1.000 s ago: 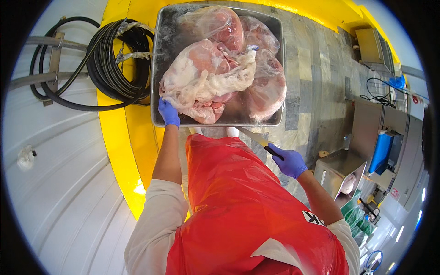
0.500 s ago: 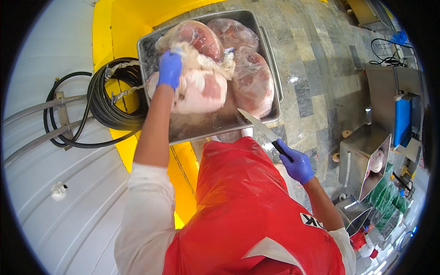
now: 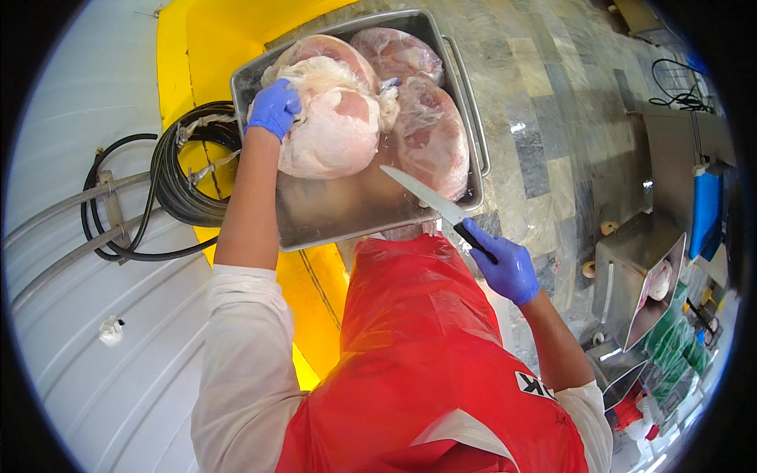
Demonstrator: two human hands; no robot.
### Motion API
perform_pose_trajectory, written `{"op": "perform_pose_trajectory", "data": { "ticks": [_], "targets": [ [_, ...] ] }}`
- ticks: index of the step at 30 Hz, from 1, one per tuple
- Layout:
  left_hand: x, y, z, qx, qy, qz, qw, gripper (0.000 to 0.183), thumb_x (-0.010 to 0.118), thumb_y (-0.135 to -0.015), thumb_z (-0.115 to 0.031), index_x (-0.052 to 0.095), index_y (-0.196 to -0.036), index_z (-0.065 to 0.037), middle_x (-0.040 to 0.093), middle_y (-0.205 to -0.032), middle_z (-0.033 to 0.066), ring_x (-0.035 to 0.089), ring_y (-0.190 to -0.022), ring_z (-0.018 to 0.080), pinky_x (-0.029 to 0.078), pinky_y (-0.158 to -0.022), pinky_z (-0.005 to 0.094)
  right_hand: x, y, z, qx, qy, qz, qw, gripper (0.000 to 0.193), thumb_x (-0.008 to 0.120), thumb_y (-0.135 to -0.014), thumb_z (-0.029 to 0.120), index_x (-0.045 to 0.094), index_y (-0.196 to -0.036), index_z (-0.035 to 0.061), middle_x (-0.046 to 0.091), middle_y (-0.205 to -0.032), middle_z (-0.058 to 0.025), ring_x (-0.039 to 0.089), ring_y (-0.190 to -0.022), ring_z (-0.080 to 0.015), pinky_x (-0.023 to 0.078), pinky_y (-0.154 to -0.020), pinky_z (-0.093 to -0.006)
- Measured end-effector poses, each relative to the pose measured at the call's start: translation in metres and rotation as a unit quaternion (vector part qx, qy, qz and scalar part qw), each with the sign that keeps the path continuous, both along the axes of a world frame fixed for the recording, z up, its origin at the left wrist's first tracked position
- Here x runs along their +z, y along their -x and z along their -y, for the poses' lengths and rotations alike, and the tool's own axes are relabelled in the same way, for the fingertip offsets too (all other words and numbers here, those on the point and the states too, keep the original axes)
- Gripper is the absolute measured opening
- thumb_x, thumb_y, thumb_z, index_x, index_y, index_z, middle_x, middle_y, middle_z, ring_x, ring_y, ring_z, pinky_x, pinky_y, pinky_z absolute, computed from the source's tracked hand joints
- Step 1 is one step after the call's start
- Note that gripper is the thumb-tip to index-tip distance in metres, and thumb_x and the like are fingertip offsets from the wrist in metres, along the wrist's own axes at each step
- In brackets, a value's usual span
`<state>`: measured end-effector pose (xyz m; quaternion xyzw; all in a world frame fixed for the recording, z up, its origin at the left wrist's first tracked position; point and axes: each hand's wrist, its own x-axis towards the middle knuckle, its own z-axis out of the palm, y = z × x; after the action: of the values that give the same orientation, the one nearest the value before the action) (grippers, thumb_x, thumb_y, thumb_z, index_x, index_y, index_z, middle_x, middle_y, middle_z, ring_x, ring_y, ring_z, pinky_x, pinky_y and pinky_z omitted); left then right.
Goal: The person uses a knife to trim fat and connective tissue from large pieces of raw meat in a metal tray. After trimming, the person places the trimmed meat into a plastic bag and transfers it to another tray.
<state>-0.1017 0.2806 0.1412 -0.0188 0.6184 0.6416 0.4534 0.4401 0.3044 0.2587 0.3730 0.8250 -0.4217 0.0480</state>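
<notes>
In a metal tub lie several big cuts of raw meat. My left hand, in a blue glove, is closed with curled fingers at the upper left edge of a pale, fat-covered cut of meat. Clear plastic film covers the cut of meat on the right and another cut at the far right. Partly behind the pale cut lies one more cut. My blue-gloved right hand grips the black handle of a knife, its blade pointing up and left over the tub's near right part.
Left of the tub, a coiled black hose hangs against a yellow structure and white wall. Tiled floor stretches to the right. Farther right stand a metal bin with meat inside and steel equipment.
My left hand has moved slightly left and down along the pale cut, which has shifted left and upward. The knife has swung slightly left, its tip higher.
</notes>
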Motion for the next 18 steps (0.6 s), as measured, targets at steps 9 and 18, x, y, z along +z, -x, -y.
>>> {"op": "perform_pose_trajectory", "data": {
  "ticks": [9, 18],
  "targets": [
    [0.043, 0.001, 0.037, -0.18, -0.089, 0.006, 0.98, 0.01, 0.061, -0.097, -0.011, 0.064, -0.103, -0.004, 0.059, -0.081, 0.0043, 0.057, -0.069, 0.0154, 0.049, -0.062, 0.0276, 0.003, 0.118, -0.062, 0.094, -0.085, -0.027, 0.992, 0.047, 0.063, -0.096, 0.028, 0.059, -0.143, 0.0335, 0.069, -0.083, -0.0201, 0.068, -0.074, -0.0411, 0.055, -0.065, -0.0482],
    [-0.034, 0.047, 0.053, -0.097, 0.227, -0.426, 0.871, 0.048, 0.057, -0.091, -0.04, 0.071, -0.122, -0.006, 0.07, -0.12, 0.0246, 0.066, -0.113, 0.0432, 0.05, -0.098, 0.0453, 0.05, 0.182, -0.107, 0.208, -0.053, 0.137, 0.967, 0.051, 0.062, -0.097, 0.019, 0.054, -0.148, 0.0265, 0.071, -0.101, -0.0212, 0.069, -0.082, -0.043, 0.056, -0.073, -0.0452]
  ]
}}
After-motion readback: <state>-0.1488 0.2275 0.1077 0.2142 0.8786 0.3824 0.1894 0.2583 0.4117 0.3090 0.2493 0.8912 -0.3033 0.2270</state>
